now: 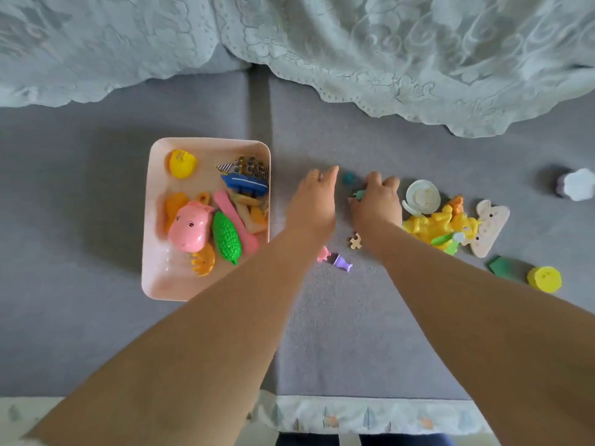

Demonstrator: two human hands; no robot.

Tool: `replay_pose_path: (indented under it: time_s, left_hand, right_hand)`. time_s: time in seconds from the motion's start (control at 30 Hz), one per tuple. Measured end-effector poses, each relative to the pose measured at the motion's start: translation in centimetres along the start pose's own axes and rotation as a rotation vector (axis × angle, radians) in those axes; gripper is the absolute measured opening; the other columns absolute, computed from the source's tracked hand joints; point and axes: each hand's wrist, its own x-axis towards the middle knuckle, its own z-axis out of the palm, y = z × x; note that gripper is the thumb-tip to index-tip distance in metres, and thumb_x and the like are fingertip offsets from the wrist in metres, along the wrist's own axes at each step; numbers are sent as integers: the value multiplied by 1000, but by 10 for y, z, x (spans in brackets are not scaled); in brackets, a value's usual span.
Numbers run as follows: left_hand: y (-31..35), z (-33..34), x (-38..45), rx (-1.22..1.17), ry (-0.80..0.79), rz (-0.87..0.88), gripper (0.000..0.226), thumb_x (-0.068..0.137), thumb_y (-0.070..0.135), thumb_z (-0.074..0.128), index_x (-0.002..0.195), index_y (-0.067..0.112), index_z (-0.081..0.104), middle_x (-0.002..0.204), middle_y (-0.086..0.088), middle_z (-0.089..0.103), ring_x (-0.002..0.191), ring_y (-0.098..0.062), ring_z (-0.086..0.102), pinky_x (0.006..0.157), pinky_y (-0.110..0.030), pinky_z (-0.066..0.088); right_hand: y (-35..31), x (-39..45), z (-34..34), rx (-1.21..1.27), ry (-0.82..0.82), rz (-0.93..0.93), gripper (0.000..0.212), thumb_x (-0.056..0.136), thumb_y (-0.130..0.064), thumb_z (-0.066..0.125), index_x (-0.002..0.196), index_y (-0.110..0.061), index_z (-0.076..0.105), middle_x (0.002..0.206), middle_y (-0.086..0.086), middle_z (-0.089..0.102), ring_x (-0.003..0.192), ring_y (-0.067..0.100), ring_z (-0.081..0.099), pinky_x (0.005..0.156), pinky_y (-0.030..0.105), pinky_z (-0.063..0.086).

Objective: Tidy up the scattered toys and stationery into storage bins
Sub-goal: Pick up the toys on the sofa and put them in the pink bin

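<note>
grey sofa (96, 317) carries pink bin (157, 278) holding hippo toy (188, 226), left of both hands. left hand (314, 204) half-open, empty. right hand (375, 204) curled around small teal toy (359, 194); yellow toys (431, 225) just beside.

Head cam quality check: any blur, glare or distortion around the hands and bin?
Head view: soft daylight, no glare; the pink bin casts a soft shadow to its left. Wide-angle stretch swells the forearms toward the bottom edge. Left hand and right hand are slightly motion-blurred, so the small teal piece under the right fingers is unclear. Bin contents read fairly sharp.
</note>
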Motion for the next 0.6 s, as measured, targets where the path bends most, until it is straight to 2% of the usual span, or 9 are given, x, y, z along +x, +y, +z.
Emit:
replay_pose_path:
  time_s: [0.13, 0.2, 0.3, 0.33, 0.4, 0.47, 0.5, 0.6]
  left_hand:
    - [14, 5, 27, -35, -91, -28, 58, 92, 4, 47, 146, 21, 33, 130, -16, 44, 114, -31, 50, 87, -35, 41]
    - [19, 11, 37, -89, -139, -68, 53, 93, 9, 47, 142, 25, 39, 134, -13, 41, 116, -30, 50, 89, -30, 39]
    - [23, 23, 53, -254, -109, -236, 26, 92, 18, 48, 117, 20, 57, 110, -1, 48, 106, -28, 55, 66, -21, 36]
    - [24, 26, 58, -279, -106, -296, 22, 93, 18, 46, 112, 16, 57, 107, -2, 51, 104, -29, 56, 62, -24, 33]
    - [26, 28, 62, -271, -114, -336, 21, 93, 14, 43, 107, 8, 59, 109, -10, 57, 102, -31, 57, 67, -29, 32]
    - [28, 22, 58, -316, -86, -361, 18, 90, 10, 43, 93, 5, 60, 95, -10, 62, 89, -30, 59, 66, -35, 35]
    - [27, 16, 53, -329, -56, -365, 14, 88, 9, 45, 89, 8, 59, 91, -9, 62, 83, -27, 56, 65, -33, 34]
    - [20, -10, 31, -232, 159, -267, 15, 85, 5, 48, 96, 11, 56, 94, -4, 58, 81, -22, 49, 66, -31, 33]
  right_hand:
    - [1, 9, 0, -7, -93, -18, 30, 91, -19, 53, 117, -5, 48, 123, 16, 48, 106, 36, 58, 82, 37, 44]
    - [-2, 11, -1, 2, -135, -23, 29, 93, -20, 50, 118, -5, 49, 122, 17, 52, 106, 34, 59, 78, 33, 43]
    - [-1, 16, -5, 2, -157, 2, 29, 94, -17, 47, 121, -5, 48, 124, 17, 54, 111, 34, 58, 85, 35, 45]
    - [0, 17, -5, 9, -159, 10, 29, 95, -18, 47, 121, -5, 47, 124, 18, 54, 111, 34, 57, 86, 36, 45]
    - [-1, 15, -6, 24, -159, 17, 30, 95, -19, 46, 122, -4, 48, 124, 18, 54, 112, 34, 57, 86, 38, 45]
    - [-2, 12, -9, 46, -158, 21, 31, 95, -19, 44, 121, -4, 48, 122, 19, 57, 111, 35, 57, 85, 38, 44]
    - [-5, 10, -12, 70, -157, 29, 31, 94, -19, 44, 120, -3, 49, 118, 19, 59, 109, 35, 58, 81, 37, 43]
    - [-22, -2, -22, 171, -135, 16, 26, 93, -25, 44, 110, -6, 53, 97, 15, 62, 93, 33, 59, 67, 32, 35]
